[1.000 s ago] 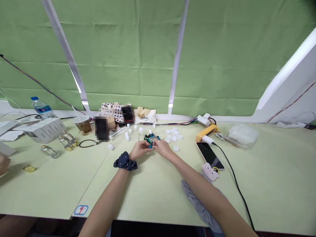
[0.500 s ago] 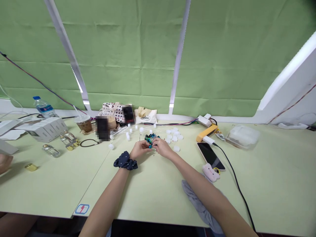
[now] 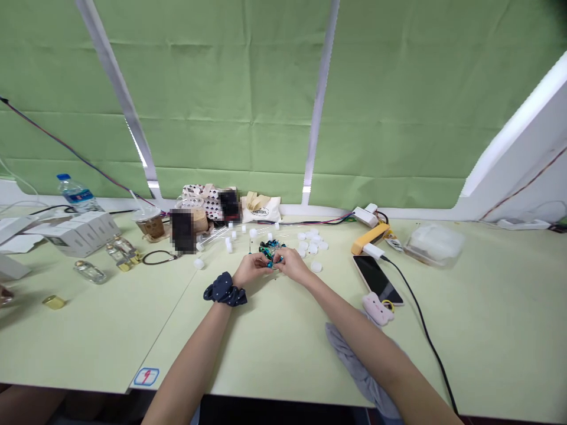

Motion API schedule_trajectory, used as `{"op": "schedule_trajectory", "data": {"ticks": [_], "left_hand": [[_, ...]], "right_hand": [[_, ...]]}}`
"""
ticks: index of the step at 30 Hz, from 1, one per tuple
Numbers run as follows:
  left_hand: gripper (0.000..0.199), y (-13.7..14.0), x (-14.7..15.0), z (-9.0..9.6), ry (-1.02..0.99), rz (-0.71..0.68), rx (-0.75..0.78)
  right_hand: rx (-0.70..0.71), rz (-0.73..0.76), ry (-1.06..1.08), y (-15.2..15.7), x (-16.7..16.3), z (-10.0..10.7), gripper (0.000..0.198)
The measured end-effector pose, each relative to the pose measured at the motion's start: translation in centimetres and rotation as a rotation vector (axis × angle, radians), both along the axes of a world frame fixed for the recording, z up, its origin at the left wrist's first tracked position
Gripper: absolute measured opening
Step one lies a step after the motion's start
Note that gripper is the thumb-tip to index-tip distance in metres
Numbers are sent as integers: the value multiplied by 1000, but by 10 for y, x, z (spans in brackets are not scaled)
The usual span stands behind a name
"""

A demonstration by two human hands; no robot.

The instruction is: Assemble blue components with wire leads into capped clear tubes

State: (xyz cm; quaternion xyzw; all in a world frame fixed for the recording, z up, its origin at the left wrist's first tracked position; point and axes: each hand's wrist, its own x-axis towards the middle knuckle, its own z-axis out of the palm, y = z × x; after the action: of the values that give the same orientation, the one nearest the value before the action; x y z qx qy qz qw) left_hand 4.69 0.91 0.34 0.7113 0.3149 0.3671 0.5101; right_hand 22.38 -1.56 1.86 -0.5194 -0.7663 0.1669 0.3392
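A small heap of shiny blue-green pieces (image 3: pixel 269 248), too small to name, lies at the middle of the table, just beyond my fingertips. My left hand (image 3: pixel 250 270), with a dark dotted scrunchie (image 3: pixel 225 290) at its wrist, is closed in a pinch on a shiny blue piece (image 3: pixel 270 265). Close against it, my right hand (image 3: pixel 293 265) has its fingers pinched together; what they hold is hidden. White round caps (image 3: pixel 316 267) lie scattered to the right of the heap. Thin clear tubes with white ends (image 3: pixel 229 245) lie to its left.
On the right are a phone (image 3: pixel 378 280), a yellow power bank (image 3: pixel 370 238) with a black cable, and a clear plastic box (image 3: pixel 434 245). Glass bottles (image 3: pixel 90 271), white boxes (image 3: pixel 84 232) and an iced drink cup (image 3: pixel 149 223) stand left. Part of another person's hand (image 3: pixel 5 295) shows there.
My hands stay together with only slight finger movement, and more of the blue piece shows between them. The other person's hand at the left edge has drawn back out of view, mostly.
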Motion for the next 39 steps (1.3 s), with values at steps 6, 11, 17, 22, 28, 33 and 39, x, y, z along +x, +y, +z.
{"op": "schedule_trajectory", "data": {"ticks": [6,11,17,22,28,33,39], "left_hand": [[36,-2,0,3,28,14,10],[27,-1,-6,8,146,167,235],[24,10,-31,12,114,420,336],[27,24,-57,1,151,414,242],[38,28,-63,-8,213,445,193],[51,20,-52,5,268,599,396],[48,2,-46,34,286,821,773]], "right_hand": [[-30,11,16,0,-2,0,8],[-141,13,45,0,-1,-3,8],[-324,41,-36,0,3,-12,12],[-379,31,-50,-2,6,-11,12],[-417,36,-39,-4,7,-4,13],[-485,11,-32,-4,9,-2,12],[-500,-28,21,-2,11,-5,12]]}}
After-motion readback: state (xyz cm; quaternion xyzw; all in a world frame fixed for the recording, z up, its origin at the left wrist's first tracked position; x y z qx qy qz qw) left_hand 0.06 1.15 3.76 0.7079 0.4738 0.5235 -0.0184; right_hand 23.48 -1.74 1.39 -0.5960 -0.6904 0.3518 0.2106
